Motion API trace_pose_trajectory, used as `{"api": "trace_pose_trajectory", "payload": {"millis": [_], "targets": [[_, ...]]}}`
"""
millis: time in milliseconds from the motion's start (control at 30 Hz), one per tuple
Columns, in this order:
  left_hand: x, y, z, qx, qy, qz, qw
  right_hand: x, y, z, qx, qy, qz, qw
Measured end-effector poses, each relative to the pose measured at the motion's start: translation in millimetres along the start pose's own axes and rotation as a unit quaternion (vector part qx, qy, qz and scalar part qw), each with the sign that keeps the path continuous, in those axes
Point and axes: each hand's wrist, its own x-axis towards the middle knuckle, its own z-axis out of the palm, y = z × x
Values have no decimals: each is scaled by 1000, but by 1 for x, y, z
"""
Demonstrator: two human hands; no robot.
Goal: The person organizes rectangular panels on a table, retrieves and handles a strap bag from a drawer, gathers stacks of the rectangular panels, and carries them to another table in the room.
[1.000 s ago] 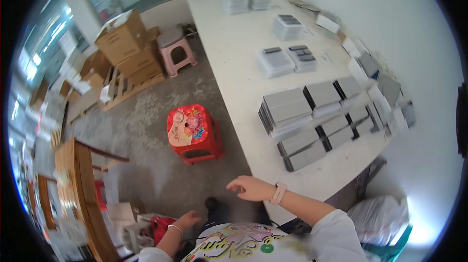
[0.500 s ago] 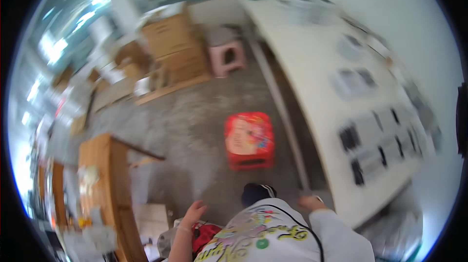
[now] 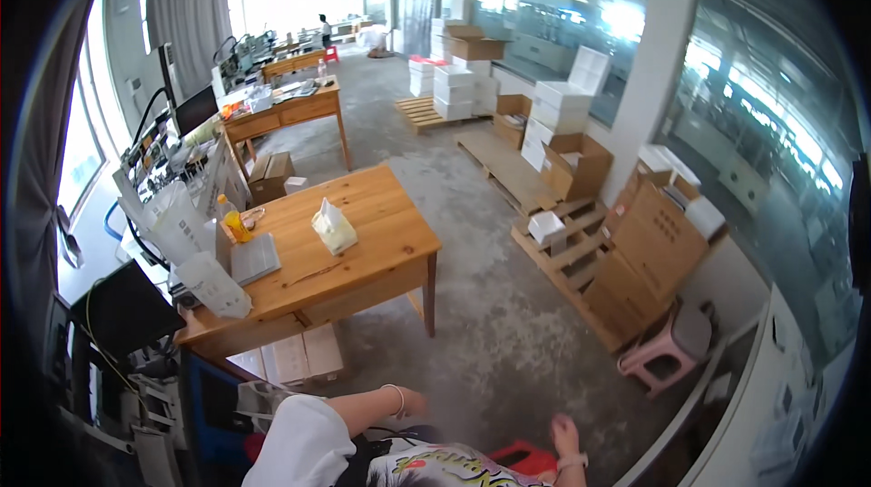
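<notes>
My left hand (image 3: 413, 404), with a light bracelet at the wrist, hangs in front of my body to the left of middle. Motion smears its fingers, so I cannot tell how they are set. My right hand (image 3: 563, 433) is held out to the right with its fingers loosely apart and nothing visible in it. A band circles that wrist. Between the hands and lower down, part of a red stool (image 3: 528, 458) shows beside my printed white shirt. Ahead and left is a wooden table (image 3: 390, 215), out of contact with either hand.
The table holds a tissue pack (image 3: 334, 227), a grey laptop (image 3: 255, 258), an orange bottle (image 3: 235, 220) and white bags. Cardboard boxes (image 3: 658, 228) rest on a wooden pallet (image 3: 567, 283) at right, near a pink stool (image 3: 667, 355). A second wooden table (image 3: 290, 111) stands farther off.
My view has swung left, bringing the wooden table ahead of me. The boxes and pink stool now appear at the right; the red stool has dropped to the lower edge.
</notes>
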Motion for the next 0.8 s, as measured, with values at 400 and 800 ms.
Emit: {"api": "trace_pose_trajectory", "payload": {"millis": [400, 800], "targets": [[98, 4, -241, -148, -278, -65, 947, 45, -559, 45, 72, -718, -485, 493], [77, 45, -513, -264, -200, 50, 942, 311, -669, 91, 41, -778, -469, 416]]}}
